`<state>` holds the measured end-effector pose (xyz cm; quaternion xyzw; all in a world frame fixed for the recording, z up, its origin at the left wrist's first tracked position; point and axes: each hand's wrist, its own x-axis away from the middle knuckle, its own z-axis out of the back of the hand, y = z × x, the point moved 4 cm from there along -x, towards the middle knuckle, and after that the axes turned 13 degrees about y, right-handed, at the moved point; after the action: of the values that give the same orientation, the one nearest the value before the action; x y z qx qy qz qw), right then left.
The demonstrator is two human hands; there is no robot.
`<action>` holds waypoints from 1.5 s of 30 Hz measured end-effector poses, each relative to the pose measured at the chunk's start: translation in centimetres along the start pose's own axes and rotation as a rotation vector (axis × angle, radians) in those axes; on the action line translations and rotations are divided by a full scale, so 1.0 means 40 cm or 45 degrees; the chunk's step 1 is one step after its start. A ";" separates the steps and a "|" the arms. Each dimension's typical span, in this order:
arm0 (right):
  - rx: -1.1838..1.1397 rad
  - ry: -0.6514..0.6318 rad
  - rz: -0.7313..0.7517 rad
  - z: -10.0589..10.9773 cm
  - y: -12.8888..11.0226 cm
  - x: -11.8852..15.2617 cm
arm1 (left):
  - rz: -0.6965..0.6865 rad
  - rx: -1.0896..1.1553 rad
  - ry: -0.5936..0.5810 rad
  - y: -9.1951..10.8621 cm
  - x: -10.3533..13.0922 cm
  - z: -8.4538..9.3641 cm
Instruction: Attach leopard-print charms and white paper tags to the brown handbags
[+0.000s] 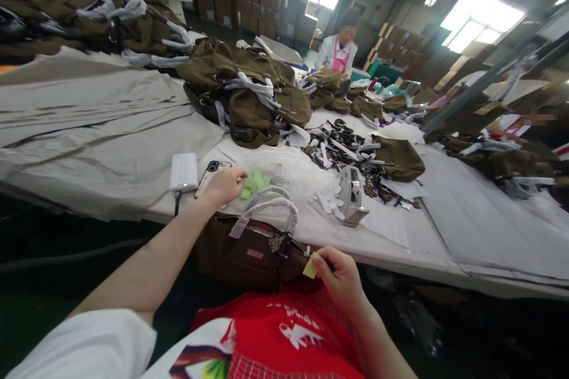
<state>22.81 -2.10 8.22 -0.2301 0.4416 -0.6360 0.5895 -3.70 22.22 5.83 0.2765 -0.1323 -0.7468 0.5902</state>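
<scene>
My right hand (340, 275) pinches a small yellow-green slip (310, 266) beside the right end of a brown handbag (253, 254). The bag stands upright against the table's front edge, its handles (271, 204) wrapped in whitish film. A leopard-patterned charm (278, 241) and dark strap hang on its front. Over the table, my left hand (226, 186) is at the left side of a pile of light green slips (255, 183). Its fingers are bent close together; whether anything is between them is too small to tell.
A white power bank (184, 172) and a phone (208, 174) lie left of the slips. A tape dispenser (351, 195) stands to the right, before dark straps (340, 136). Olive bags (253, 86) lie behind. A person (338, 53) in a pink apron is across the table.
</scene>
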 end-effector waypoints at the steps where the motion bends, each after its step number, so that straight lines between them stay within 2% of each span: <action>1: 0.002 0.004 -0.028 0.002 0.011 0.000 | -0.042 -0.054 -0.025 -0.004 0.016 0.004; 6: 0.014 -0.002 -0.060 -0.009 0.028 -0.010 | -0.158 -0.275 -0.183 -0.019 0.073 -0.008; 10: 0.009 -0.046 -0.064 -0.029 0.026 -0.009 | -0.202 -0.370 -0.282 -0.017 0.074 -0.035; 14: 0.022 -0.066 -0.086 -0.036 0.031 -0.001 | -0.166 -0.433 -0.277 -0.009 0.035 -0.068; 21: 0.019 -0.077 -0.088 -0.042 0.031 0.007 | -0.103 -0.463 -0.239 0.012 -0.070 -0.119; 26: 0.004 -0.070 -0.096 -0.042 0.040 0.015 | 0.030 -0.521 -0.189 -0.009 -0.129 -0.105; 30: -0.010 -0.084 -0.123 -0.043 0.062 0.026 | 0.003 -0.520 -0.269 -0.019 -0.154 -0.082; 34: -0.017 -0.095 -0.149 -0.046 0.077 0.033 | -0.133 -0.496 -0.404 -0.010 -0.140 -0.068; 37: -0.023 -0.091 -0.150 -0.048 0.080 0.033 | -0.184 -0.528 -0.435 -0.004 -0.114 -0.065; 41: -0.042 -0.084 -0.139 -0.048 0.080 0.032 | -0.184 -0.556 -0.443 0.002 -0.099 -0.069; 45: -0.046 -0.069 -0.148 -0.033 0.079 0.033 | -0.128 -0.543 -0.475 0.002 -0.108 -0.070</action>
<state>23.19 -2.68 4.62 -0.2830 0.4228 -0.6546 0.5592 -1.39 26.69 4.74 0.0100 -0.0645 -0.8240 0.5628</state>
